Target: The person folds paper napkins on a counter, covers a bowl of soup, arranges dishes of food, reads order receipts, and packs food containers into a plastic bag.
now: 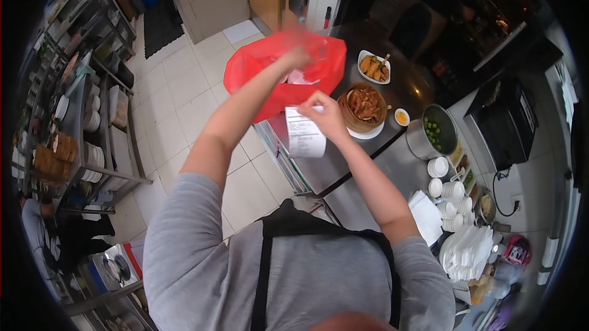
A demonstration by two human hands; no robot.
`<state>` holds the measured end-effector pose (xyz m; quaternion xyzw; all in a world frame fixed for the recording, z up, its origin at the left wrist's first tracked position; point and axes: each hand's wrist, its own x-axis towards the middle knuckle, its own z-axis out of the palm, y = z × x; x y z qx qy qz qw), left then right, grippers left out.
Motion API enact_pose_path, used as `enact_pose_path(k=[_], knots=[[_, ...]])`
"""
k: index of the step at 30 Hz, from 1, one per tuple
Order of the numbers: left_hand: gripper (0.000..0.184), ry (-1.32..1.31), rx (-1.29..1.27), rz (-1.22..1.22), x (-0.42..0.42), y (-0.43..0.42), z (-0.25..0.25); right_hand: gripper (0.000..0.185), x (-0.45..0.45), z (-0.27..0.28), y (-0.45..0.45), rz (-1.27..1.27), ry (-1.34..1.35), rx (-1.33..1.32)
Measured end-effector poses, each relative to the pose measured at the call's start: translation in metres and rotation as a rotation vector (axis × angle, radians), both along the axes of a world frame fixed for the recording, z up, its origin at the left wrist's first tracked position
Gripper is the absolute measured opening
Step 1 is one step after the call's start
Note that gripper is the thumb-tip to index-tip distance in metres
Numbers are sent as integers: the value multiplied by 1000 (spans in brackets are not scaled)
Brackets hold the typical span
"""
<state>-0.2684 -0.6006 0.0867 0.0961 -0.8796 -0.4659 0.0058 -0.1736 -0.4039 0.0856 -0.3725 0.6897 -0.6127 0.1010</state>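
My left hand (297, 59) is over the opening of a red plastic bag (245, 73); its fingers are smeared by motion, and what they hold, if anything, cannot be made out. Between the thumb and fingers of my right hand (325, 113) is a printed paper slip (305, 138), pinched at its top edge and hanging down. The bag's mouth is spread wide at the counter's edge, with something pale inside. Just right of my right hand, a round bamboo steamer (363, 123) of brown food rests on a white plate (370, 133).
On the metal counter (368, 174) are a white dish of fried food (374, 67), a small yellow cup (402, 117), a pot of green items (432, 131), stacked white cups (453, 191) and plates (466, 251). Metal shelves (110, 174) of dishes line the left.
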Motion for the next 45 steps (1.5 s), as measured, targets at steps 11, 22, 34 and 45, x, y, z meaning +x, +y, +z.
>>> enact_pose_path(k=[11,22,34,45], knots=[[16,152,452,-164,-73,-4,119,24,-183,-92,-94,-307,-233,24],[24,161,462,-239,-74,-13,109,18,-239,-144,-94,-325,202,-20],[20,658,-1192,-301,-69,-57,-25,15,-220,-111,-79,-500,278,86],[35,331,-837,193,-102,-74,42,30,-210,-78,-80,-596,472,455]])
